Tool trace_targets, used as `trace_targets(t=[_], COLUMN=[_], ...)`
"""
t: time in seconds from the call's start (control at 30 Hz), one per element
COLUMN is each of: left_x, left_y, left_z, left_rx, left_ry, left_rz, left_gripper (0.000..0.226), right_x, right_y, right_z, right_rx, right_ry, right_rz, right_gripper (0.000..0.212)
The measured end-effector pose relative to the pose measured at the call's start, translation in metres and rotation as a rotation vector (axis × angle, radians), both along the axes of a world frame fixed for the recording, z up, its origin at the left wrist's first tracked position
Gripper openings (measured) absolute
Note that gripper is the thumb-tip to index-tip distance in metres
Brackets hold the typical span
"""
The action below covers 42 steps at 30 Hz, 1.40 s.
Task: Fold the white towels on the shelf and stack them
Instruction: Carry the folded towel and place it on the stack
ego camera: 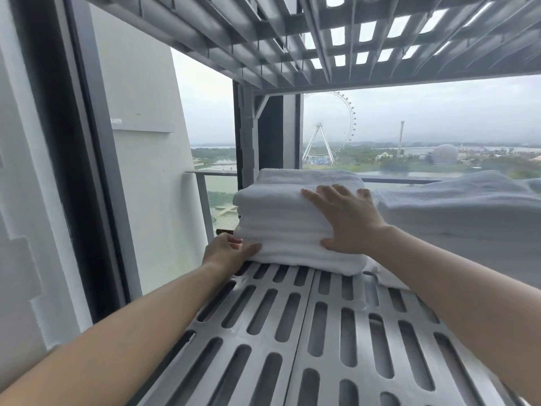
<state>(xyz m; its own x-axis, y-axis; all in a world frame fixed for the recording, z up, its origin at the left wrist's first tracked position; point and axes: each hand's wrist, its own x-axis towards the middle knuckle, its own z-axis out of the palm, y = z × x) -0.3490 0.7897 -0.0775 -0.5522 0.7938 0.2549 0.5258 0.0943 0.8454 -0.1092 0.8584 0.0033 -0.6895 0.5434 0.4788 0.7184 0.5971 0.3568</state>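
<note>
Forearms come in from both lower corners of my view, stretched over the grey slatted shelf (292, 332). On the left, my left hand (228, 249) sits low at the near left corner of the stack of folded white towels (278, 212). Its thumb lies on the front of the bottom towel and its fingers are curled round the stack's left side, so it pinches that corner. The stack stands at the back left of the shelf, its layers lying level. My right hand (348, 221) is raised and pressed flat against the stack's front right. Its fingers are straight and spread wide, their tips reaching over the top edge, and the thumb points down near the lower folds. Just to the right lies a second pile of white towels (456, 212), close beside the stack.
</note>
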Motion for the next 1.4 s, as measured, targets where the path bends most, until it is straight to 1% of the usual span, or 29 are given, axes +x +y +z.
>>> trace_targets(t=[0.1,0.27,0.43,0.67,0.8,0.97,1.07,1.17,1.23,1.3,1.37,1.4], left_x=[0.005,0.013,0.016,0.014,0.011,0.009,0.008,0.007,0.008,0.012,0.018,0.021], left_y=[-0.005,-0.005,0.003,0.01,0.01,0.008,0.007,0.003,0.001,-0.001,-0.001,0.0], left_z=[-0.004,-0.002,0.004,0.009,0.007,0.015,0.019,0.02,0.02,0.023,0.029,0.033], left_rx=[-0.001,0.029,-0.02,-0.028,-0.073,-0.115,-0.145,-0.156,-0.151,-0.1,-0.017,0.015], left_ry=[0.037,0.078,0.125,0.135,0.137,0.076,0.075,0.08,0.084,0.101,0.087,0.061], left_rz=[0.0,0.084,0.136,0.168,0.165,0.145,0.131,0.114,0.086,0.048,-0.008,-0.036], left_gripper=[0.053,0.045,0.022,0.016,0.019,0.019,0.017,0.022,0.027,0.034,0.049,0.059], right_x=[-0.004,-0.007,-0.008,-0.008,-0.001,0.015,0.01,0.005,0.006,0.011,0.014,0.014], right_y=[-0.004,-0.005,-0.003,-0.002,-0.002,-0.001,-0.001,-0.003,-0.002,-0.001,0.001,0.002], right_z=[-0.005,-0.005,-0.003,-0.003,-0.01,-0.011,-0.001,0.002,-0.004,-0.007,-0.002,0.0], right_rx=[0.001,0.051,0.073,0.109,0.101,0.059,0.07,0.108,0.092,0.061,0.021,0.006], right_ry=[0.012,0.061,0.081,0.085,0.058,-0.003,-0.038,-0.057,-0.061,-0.066,-0.041,-0.003], right_rz=[-0.037,-0.048,-0.041,-0.021,0.004,-0.023,-0.024,-0.037,-0.049,-0.028,0.03,0.055], right_gripper=[0.098,0.084,0.079,0.075,0.078,0.096,0.095,0.093,0.093,0.093,0.088,0.082])
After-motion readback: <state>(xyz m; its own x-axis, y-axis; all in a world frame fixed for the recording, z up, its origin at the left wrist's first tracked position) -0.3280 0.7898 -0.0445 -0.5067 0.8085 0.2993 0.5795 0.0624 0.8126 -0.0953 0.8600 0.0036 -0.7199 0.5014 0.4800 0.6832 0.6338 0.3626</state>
